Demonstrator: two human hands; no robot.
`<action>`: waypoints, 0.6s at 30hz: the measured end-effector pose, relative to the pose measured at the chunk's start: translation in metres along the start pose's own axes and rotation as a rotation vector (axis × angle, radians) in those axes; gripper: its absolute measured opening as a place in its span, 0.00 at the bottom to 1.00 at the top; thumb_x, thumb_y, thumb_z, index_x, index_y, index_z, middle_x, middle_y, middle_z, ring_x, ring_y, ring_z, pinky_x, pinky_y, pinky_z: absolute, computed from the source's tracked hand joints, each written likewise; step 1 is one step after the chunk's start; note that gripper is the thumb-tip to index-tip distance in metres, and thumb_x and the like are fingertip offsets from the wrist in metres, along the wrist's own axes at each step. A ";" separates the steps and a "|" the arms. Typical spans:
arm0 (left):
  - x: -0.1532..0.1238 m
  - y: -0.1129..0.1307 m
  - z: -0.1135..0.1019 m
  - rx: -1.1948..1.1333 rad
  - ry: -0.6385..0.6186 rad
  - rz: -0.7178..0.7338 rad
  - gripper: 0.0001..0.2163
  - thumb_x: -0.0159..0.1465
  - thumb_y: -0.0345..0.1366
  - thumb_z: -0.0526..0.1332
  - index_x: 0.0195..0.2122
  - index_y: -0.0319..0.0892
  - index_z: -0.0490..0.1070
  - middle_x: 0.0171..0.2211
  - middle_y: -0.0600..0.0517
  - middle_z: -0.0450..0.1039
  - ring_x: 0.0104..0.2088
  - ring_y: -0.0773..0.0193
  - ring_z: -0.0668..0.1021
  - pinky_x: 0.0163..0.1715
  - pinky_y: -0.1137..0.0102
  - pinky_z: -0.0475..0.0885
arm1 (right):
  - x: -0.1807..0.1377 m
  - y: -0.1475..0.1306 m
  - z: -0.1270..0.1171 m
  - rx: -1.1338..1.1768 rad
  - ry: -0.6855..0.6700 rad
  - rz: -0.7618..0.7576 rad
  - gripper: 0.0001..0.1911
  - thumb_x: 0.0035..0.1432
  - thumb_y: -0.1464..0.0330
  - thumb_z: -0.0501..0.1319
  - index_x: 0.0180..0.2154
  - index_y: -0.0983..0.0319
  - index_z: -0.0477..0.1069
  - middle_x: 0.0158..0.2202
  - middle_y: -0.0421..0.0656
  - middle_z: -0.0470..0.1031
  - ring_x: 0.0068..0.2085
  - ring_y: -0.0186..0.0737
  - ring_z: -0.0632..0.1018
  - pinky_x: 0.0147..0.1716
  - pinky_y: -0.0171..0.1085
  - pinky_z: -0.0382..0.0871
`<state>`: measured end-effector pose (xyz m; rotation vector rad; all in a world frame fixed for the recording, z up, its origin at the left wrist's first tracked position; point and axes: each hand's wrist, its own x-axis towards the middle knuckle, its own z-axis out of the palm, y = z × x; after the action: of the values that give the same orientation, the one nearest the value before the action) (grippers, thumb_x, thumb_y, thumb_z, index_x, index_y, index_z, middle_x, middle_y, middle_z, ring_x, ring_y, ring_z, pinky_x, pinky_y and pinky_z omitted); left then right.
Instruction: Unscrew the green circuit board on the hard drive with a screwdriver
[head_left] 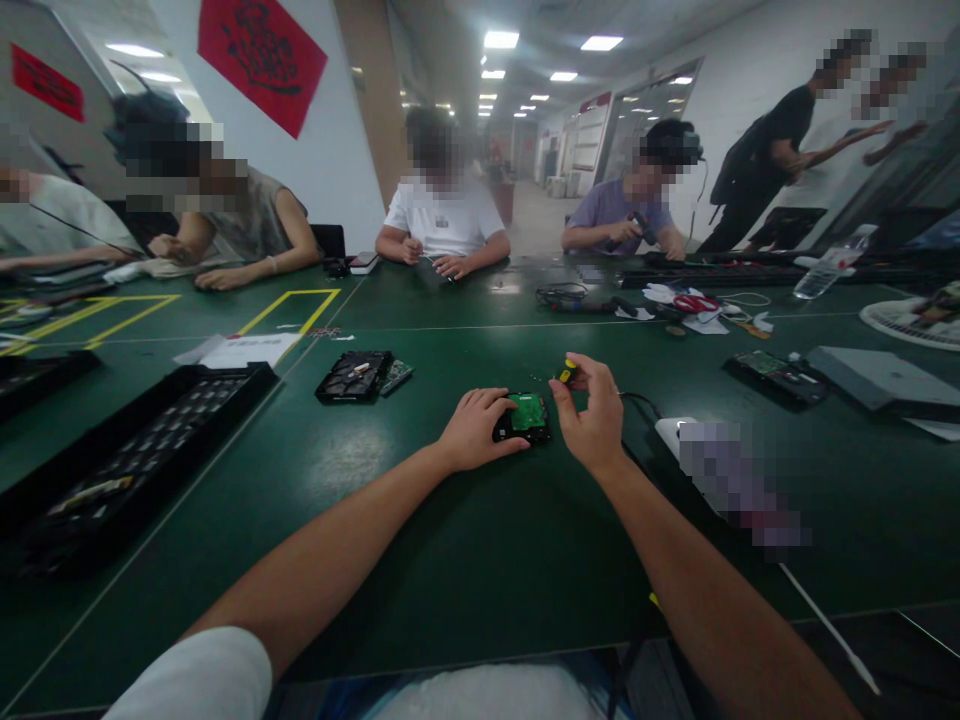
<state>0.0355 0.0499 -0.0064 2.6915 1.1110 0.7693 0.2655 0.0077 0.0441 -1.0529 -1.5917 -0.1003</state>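
A hard drive [529,412] with its green circuit board facing up lies on the green table in front of me. My left hand [481,428] grips it from the left, fingers over its top and thumb along the near edge. Just to the right and above the table, my right hand [589,412] pinches a short yellow-and-black screwdriver [568,373]; its tip is too small to make out. Several tiny bits, perhaps screws [535,378], are scattered just beyond the drive.
Left of the drive are an opened black drive case [354,377] and a loose circuit board [396,376]. A long black tray [142,440] lies farther left. A white power strip [705,470], another drive [776,378] and a grey box [885,380] are rightward. Co-workers sit opposite.
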 end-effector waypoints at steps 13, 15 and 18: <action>0.001 -0.001 0.001 -0.025 0.008 0.016 0.32 0.64 0.63 0.69 0.60 0.46 0.73 0.65 0.38 0.70 0.66 0.40 0.72 0.67 0.42 0.63 | 0.016 -0.006 0.023 0.647 -0.066 0.442 0.19 0.75 0.47 0.50 0.41 0.53 0.63 0.30 0.35 0.70 0.30 0.39 0.78 0.35 0.40 0.75; 0.001 -0.001 0.001 -0.034 0.009 0.017 0.32 0.64 0.63 0.69 0.60 0.45 0.73 0.65 0.37 0.70 0.66 0.39 0.72 0.67 0.42 0.63 | 0.022 -0.004 0.024 0.737 -0.114 0.484 0.19 0.73 0.47 0.53 0.38 0.53 0.64 0.29 0.36 0.69 0.29 0.39 0.77 0.34 0.40 0.74; 0.001 -0.001 0.001 -0.049 0.010 0.005 0.33 0.63 0.63 0.70 0.60 0.47 0.73 0.66 0.38 0.70 0.66 0.39 0.72 0.67 0.41 0.63 | 0.032 -0.003 0.026 0.788 -0.216 0.529 0.19 0.70 0.47 0.57 0.37 0.54 0.66 0.28 0.35 0.69 0.29 0.39 0.77 0.33 0.40 0.74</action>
<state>0.0360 0.0512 -0.0071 2.6537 1.0737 0.8006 0.2462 0.0395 0.0632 -0.8199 -1.2937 0.9495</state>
